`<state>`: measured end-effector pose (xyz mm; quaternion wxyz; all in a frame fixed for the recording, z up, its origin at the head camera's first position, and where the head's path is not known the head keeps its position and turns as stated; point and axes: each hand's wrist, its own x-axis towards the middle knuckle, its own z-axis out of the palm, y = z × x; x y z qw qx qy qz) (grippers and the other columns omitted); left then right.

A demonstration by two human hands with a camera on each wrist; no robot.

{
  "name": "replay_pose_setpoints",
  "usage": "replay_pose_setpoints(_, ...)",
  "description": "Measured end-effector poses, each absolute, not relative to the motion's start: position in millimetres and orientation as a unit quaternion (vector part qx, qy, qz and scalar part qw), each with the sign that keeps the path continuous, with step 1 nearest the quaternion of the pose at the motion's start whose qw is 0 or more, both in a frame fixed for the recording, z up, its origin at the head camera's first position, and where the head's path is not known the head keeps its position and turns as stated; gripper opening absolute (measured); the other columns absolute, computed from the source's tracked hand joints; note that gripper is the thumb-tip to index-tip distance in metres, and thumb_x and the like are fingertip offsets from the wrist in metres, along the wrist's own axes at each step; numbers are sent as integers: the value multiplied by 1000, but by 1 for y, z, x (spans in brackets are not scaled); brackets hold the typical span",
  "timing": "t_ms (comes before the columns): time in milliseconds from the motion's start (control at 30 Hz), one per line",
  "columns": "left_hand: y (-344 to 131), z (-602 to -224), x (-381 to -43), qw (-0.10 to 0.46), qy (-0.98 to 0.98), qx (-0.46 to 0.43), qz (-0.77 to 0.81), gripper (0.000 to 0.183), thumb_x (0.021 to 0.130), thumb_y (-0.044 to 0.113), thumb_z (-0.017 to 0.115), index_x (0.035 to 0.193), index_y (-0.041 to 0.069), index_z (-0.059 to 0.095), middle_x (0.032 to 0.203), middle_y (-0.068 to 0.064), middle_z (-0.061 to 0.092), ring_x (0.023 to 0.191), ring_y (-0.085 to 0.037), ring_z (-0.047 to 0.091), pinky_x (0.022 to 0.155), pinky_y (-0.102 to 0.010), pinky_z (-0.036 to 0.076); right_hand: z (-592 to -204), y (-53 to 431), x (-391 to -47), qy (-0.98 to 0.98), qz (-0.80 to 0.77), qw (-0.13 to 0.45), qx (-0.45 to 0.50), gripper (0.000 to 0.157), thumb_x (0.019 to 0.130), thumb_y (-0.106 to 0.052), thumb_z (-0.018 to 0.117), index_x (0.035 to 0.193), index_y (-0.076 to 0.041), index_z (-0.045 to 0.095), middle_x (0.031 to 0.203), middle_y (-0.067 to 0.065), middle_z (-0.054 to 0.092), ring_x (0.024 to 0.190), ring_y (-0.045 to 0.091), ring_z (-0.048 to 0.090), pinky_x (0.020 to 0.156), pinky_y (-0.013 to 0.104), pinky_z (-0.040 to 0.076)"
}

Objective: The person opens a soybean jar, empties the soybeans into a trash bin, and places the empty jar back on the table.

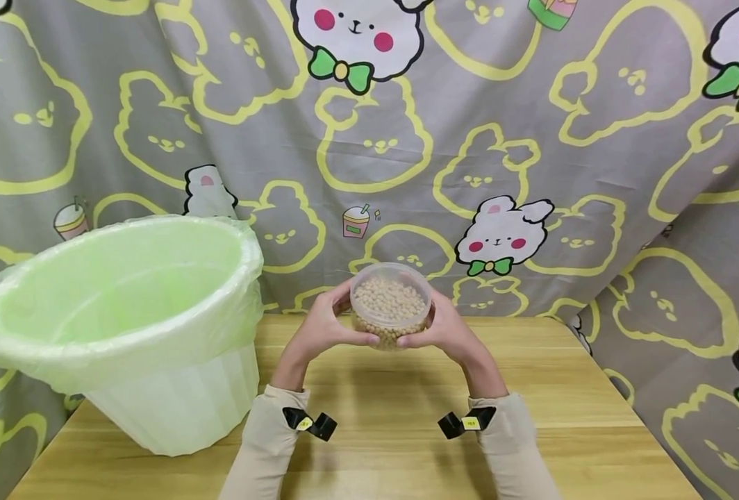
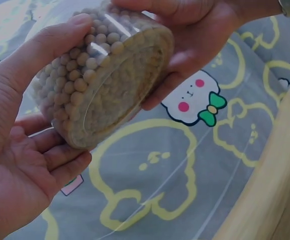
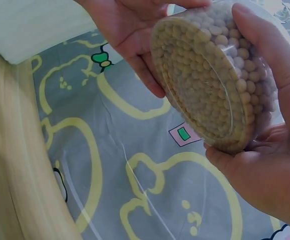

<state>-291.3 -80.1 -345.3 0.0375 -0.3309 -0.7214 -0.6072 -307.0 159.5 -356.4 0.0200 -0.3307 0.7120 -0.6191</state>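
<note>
A round clear plastic tub (image 1: pixel 389 305), filled with small beige balls (image 1: pixel 387 297), is held up above the table between both hands. My left hand (image 1: pixel 327 323) grips its left side, thumb across the near wall and fingers curled beneath and behind. On the opposite side my right hand (image 1: pixel 447 325) grips it in the same way. No lid covers the tub in the head view. From below, the left wrist view shows the tub's bottom (image 2: pixel 127 92) tilted, with balls pressed against the clear wall; the right wrist view shows that bottom (image 3: pixel 200 82) too.
A large pale green bin (image 1: pixel 176 396), lined with a thin plastic bag (image 1: pixel 238 292) folded over its rim, stands on the left of the wooden table (image 1: pixel 594 423). Behind the table hangs a grey curtain (image 1: pixel 394 208) with cartoon animals. A small black camera mount sits on each sleeve.
</note>
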Motion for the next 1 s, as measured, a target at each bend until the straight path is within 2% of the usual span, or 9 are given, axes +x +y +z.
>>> replay_pose_setpoints(167, -79, -347, -291, 23, -722, -341, -602, 91, 64, 11, 86, 142, 10, 39, 130, -3, 56, 117, -18, 55, 100, -40, 43, -356, 161, -305, 715, -612, 31, -336, 105, 58, -1, 87, 144, -22, 31, 137, 7, 42, 123, 28, 44, 99, 39, 42)
replay_pose_setpoints(433, -77, -350, -290, -1, -716, -339, -611, 89, 67, 12, 84, 143, 12, 38, 133, -3, 53, 121, -16, 51, 104, -41, 38, -361, 159, -306, 690, -640, 30, -337, 102, 58, 0, 86, 143, -19, 33, 135, 10, 44, 121, 29, 45, 99, 38, 42)
replay_pose_setpoints(600, -73, -347, -287, -1, -696, -330, -638, 97, 70, 13, 82, 148, 15, 25, 142, -9, 42, 125, -22, 47, 104, -41, 37, -365, 155, -307, 686, -646, 13, -335, 102, 57, 0, 86, 143, -18, 33, 134, 10, 45, 119, 29, 45, 98, 38, 43)
replay_pose_setpoints(733, -69, -341, -282, 23, -697, -328, -637, 105, 66, 11, 85, 149, 16, 20, 148, -12, 34, 128, -29, 42, 102, -43, 38, -369, 153, -308, 692, -638, 13, -337, 104, 57, 1, 86, 144, -20, 32, 136, 9, 43, 120, 28, 44, 98, 38, 43)
replay_pose_setpoints(900, -68, -340, -282, 38, -714, -330, -616, 108, 61, 8, 87, 148, 15, 23, 149, -12, 34, 129, -35, 39, 102, -45, 36, -372, 151, -310, 698, -628, 24, -345, 104, 57, 0, 86, 143, -20, 33, 138, 9, 42, 121, 28, 44, 99, 35, 41)
replay_pose_setpoints(1000, -68, -349, -290, 39, -715, -334, -613, 109, 60, 10, 88, 147, 21, 24, 149, -9, 35, 129, -33, 40, 103, -43, 36, -373, 150, -310, 703, -618, 23, -352, 103, 57, -2, 87, 144, -20, 33, 138, 9, 42, 122, 27, 45, 100, 35, 41)
